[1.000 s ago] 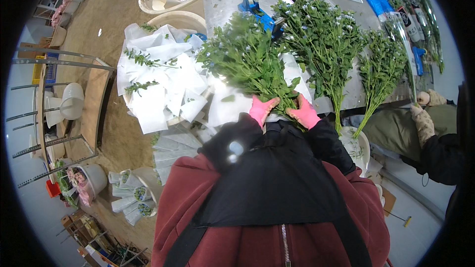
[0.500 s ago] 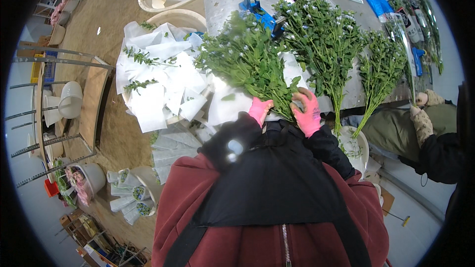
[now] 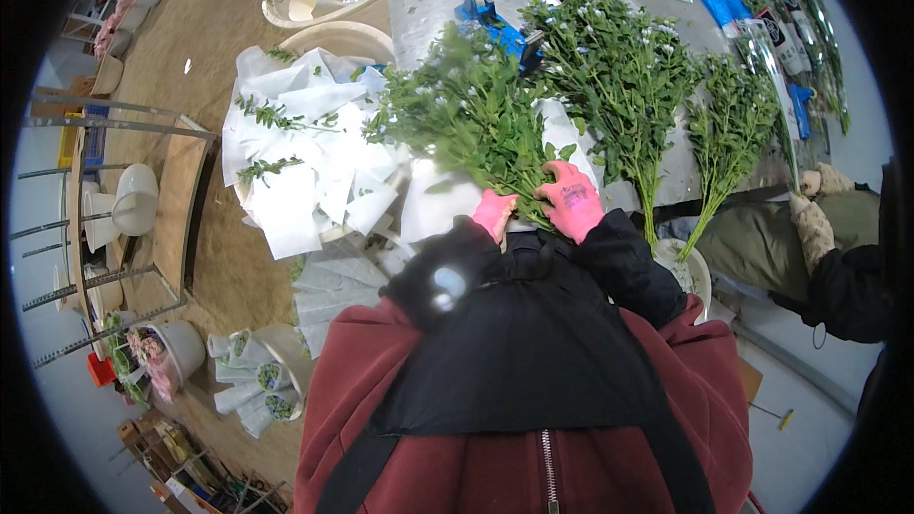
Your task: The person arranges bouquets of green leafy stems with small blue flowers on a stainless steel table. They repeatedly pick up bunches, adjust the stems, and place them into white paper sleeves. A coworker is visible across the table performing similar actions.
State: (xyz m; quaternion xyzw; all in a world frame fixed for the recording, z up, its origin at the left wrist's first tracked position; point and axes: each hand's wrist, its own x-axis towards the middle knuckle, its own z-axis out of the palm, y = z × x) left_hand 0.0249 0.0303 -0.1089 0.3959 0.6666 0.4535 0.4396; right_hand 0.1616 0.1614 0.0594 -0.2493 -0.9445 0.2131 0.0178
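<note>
A leafy bunch of stems with small pale blue flowers (image 3: 466,105) leans over the table's near edge in front of me. My left hand (image 3: 494,213), in a pink glove, is closed around its lower stems. From the other side my right hand (image 3: 574,202), also pink-gloved, bends its fingers against the same stems; its thumb is partly hidden. Under the bunch lies a sheet of white wrapping paper (image 3: 433,205). To the right, a second large bunch (image 3: 619,86) and a smaller bunch (image 3: 728,128) rest with their bare stems over the edge.
White wrapping sheets (image 3: 319,157) with loose sprigs cover a tub at left. A blue tape dispenser (image 3: 495,21) stands on the metal table (image 3: 428,0) behind the bunches. A white bucket (image 3: 690,276) stands below right. A co-worker's gloved hand (image 3: 811,228) is at far right.
My right hand has moved left and closed in on the stems, its back now turned more upward. My left hand keeps hold of the bunch, which has shifted slightly left.
</note>
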